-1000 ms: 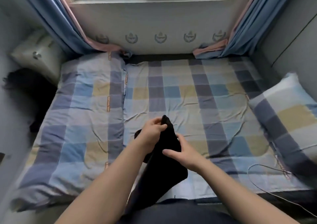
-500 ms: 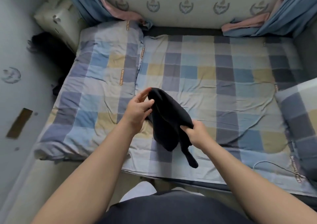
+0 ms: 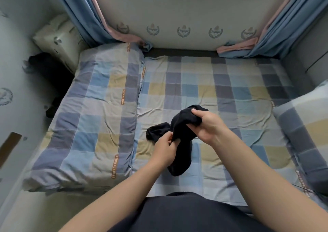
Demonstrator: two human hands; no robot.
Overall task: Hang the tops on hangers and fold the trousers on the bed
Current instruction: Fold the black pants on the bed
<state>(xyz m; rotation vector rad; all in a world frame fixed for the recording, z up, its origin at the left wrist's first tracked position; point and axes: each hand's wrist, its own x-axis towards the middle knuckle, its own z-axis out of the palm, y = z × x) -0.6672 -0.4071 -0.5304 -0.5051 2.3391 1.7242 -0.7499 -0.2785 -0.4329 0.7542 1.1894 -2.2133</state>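
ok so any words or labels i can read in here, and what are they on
"BEAUTIFUL" seems to open the orange strips on the folded quilt; the rest is blurred.
Script on the wall crests: too small to read.
No text visible on the black garment.

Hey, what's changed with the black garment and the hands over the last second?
The right hand moved up and grips the bunched top of the black garment; the left hand dropped from the top to pinch it lower. The garment is still held over the bed, not laid out.
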